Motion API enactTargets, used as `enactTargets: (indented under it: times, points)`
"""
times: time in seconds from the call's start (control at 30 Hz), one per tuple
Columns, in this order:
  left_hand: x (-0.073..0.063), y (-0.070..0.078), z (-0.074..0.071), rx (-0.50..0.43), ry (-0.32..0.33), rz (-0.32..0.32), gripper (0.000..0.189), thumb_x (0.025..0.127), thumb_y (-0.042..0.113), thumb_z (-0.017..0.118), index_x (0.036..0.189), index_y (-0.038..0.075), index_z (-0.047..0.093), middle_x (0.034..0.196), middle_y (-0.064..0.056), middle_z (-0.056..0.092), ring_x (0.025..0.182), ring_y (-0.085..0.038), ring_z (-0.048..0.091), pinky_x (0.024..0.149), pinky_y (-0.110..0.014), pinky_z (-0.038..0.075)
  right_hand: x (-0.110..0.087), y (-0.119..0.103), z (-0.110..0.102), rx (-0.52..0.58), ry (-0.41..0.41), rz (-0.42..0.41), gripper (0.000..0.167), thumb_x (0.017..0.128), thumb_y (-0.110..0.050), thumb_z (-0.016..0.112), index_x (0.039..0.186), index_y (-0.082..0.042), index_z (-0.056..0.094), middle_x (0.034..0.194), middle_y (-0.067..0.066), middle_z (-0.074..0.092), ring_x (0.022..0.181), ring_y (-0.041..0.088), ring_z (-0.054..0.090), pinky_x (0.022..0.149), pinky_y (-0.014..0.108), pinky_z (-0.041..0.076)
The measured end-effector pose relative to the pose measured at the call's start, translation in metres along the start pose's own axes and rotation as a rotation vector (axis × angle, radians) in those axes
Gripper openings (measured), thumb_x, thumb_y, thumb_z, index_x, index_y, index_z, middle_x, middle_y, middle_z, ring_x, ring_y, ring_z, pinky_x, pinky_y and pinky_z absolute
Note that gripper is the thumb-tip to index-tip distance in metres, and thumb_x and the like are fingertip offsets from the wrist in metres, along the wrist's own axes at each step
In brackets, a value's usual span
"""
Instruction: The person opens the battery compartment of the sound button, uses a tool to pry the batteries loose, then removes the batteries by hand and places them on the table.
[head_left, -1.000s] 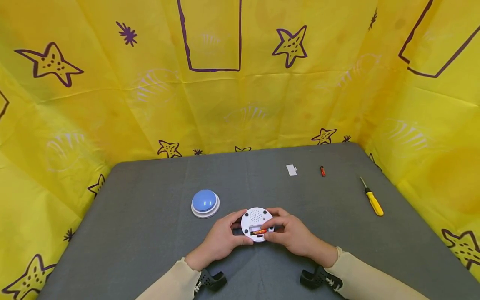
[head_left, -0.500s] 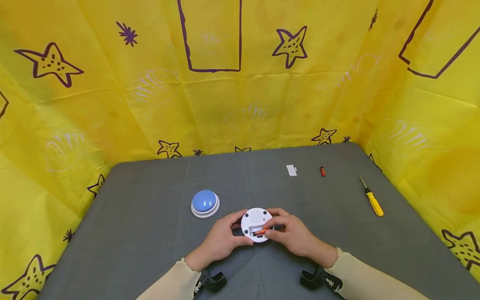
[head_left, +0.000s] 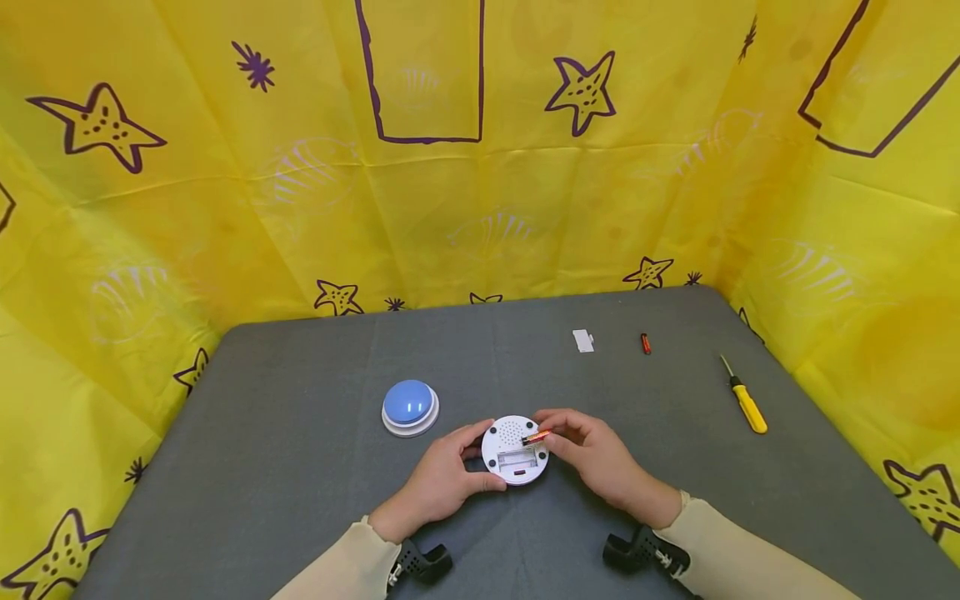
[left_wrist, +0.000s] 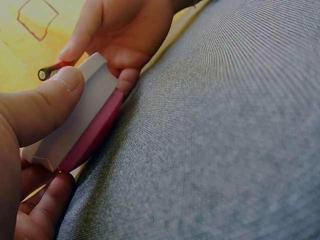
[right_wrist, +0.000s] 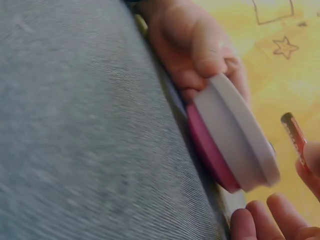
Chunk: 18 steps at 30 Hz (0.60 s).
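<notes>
My left hand (head_left: 442,479) grips a round white button device (head_left: 513,434) by its left edge, with the underside facing up. Its battery compartment (head_left: 517,459) is uncovered and no battery shows in it. The wrist views show a pink dome (left_wrist: 95,132) beneath the white base. Between thumb and fingers, my right hand (head_left: 600,458) pinches a red and black battery (head_left: 536,437) above the device. In the right wrist view the same battery (right_wrist: 294,135) stands apart from the base. Some right fingers (right_wrist: 282,212) extend below it.
A blue-domed button (head_left: 408,406) sits left of the hands. Farther back lie a small white battery cover (head_left: 583,340) and another red battery (head_left: 646,343). A yellow-handled screwdriver (head_left: 746,403) lies at the right. Yellow patterned cloth (head_left: 480,183) surrounds the grey table (head_left: 315,392).
The battery was lying in the compartment under my right fingers, then tilted up. Now it is lifted out, held above the device. The left hand and the device have hardly moved.
</notes>
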<state>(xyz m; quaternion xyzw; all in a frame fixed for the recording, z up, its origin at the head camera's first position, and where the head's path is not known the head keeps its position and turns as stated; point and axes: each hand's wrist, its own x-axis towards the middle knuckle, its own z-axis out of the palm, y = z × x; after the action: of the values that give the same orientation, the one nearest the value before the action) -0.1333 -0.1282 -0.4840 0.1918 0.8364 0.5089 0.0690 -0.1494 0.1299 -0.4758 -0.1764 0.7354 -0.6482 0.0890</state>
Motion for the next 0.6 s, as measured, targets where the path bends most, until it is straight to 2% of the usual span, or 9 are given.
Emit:
enactTargets:
  times: [0.13,0.23,0.43,0.6]
  points:
    - [-0.001,0.0,0.0,0.001,0.0,-0.017,0.086,0.074,0.033,0.089,0.146,0.006,0.05,0.13,-0.004,0.06,0.107,-0.014,0.064,0.09,-0.029,0.05,0.004,-0.002,-0.008,0.129,0.031,0.039,0.025,0.098,-0.007,0.064,0.117,0.008,0.063,0.129,0.023,0.06,0.12,0.033,0.057,0.092,0.032,0.05]
    - [0.0,0.0,0.001,0.001,0.003,-0.025,0.086,0.074,0.032,0.09,0.146,0.007,0.05,0.13,-0.003,0.06,0.107,-0.013,0.064,0.09,-0.028,0.05,0.007,-0.006,-0.018,0.241,0.055,0.073,0.029,0.099,-0.006,0.061,0.122,0.012,0.058,0.122,0.02,0.064,0.114,0.032,0.061,0.091,0.037,0.051]
    - [0.0,0.0,0.001,-0.014,0.011,0.007,0.086,0.074,0.029,0.09,0.145,0.004,0.05,0.13,-0.006,0.06,0.106,-0.015,0.064,0.09,-0.029,0.05,0.014,-0.018,-0.052,0.547,0.084,0.098,0.016,0.102,-0.003,0.055,0.116,0.002,0.062,0.112,0.009,0.07,0.108,0.031,0.066,0.09,0.04,0.053]
    - [0.0,-0.001,0.0,-0.023,0.011,0.009,0.086,0.074,0.028,0.09,0.145,0.004,0.05,0.132,-0.005,0.059,0.106,-0.014,0.064,0.089,-0.028,0.051,0.022,-0.026,-0.082,0.7,0.077,0.125,0.019,0.104,-0.001,0.05,0.111,-0.006,0.067,0.111,0.01,0.07,0.105,0.03,0.067,0.088,0.038,0.054]
